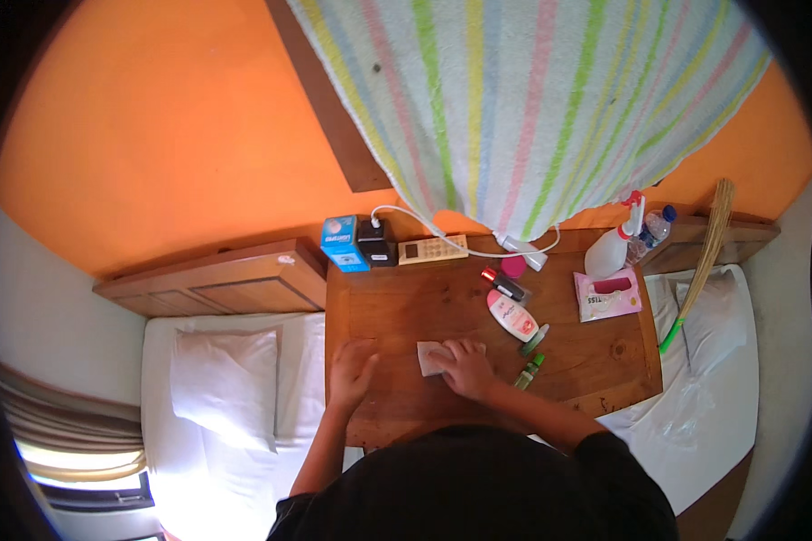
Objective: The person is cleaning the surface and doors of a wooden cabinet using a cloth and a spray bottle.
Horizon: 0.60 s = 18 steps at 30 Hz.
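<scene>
My right hand (468, 368) presses a folded white wipe (427, 360) against the wooden tabletop (406, 304). Its fingers lie over the wipe, and part of the sheet is hidden beneath them. At the table's left edge is my left hand (353, 370), holding nothing, the thumb apart from the fingers. Just right of my right hand lies a small green-capped bottle (529, 372). Beyond that are a clear small bottle (535, 339), a pink-and-white lotion bottle (512, 316) and a dark bottle with a red cap (505, 284), all lying down.
Along the back stand a blue box (346, 243), a black adapter (377, 243) with a white cable, and a keypad remote (433, 250). On the right are a wipes packet (607, 295), a spray bottle (609, 250), a water bottle (651, 233) and a stick broom (700, 270). Beds flank the table.
</scene>
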Tool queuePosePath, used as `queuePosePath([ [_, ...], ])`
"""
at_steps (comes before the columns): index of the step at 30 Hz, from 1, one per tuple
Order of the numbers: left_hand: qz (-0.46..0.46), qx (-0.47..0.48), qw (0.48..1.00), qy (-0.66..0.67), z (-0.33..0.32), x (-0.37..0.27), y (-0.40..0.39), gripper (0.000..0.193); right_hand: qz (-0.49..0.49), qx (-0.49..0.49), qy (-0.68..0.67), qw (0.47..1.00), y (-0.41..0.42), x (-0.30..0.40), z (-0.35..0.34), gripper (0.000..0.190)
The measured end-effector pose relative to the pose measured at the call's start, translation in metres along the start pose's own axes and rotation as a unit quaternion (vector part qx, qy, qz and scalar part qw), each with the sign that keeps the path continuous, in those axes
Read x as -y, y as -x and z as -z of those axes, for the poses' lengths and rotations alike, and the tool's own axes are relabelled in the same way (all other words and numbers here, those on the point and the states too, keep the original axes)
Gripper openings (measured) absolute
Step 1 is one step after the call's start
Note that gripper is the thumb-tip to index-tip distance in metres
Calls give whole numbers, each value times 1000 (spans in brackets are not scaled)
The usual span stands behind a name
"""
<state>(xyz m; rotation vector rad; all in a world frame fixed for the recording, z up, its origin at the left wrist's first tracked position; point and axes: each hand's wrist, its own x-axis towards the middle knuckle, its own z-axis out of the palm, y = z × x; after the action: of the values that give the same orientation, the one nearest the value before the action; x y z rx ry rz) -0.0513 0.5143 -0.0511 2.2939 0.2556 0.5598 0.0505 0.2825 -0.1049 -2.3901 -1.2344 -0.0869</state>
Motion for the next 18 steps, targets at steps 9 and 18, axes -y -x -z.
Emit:
queuePosePath([
  [9,215,-179,960,25,91,1,104,11,-106,-111,39,987,-134,-24,-45,44],
  [18,201,-164,964,58,120,-17,116,9,227,33,-143,963,-52,166,-105,41],
])
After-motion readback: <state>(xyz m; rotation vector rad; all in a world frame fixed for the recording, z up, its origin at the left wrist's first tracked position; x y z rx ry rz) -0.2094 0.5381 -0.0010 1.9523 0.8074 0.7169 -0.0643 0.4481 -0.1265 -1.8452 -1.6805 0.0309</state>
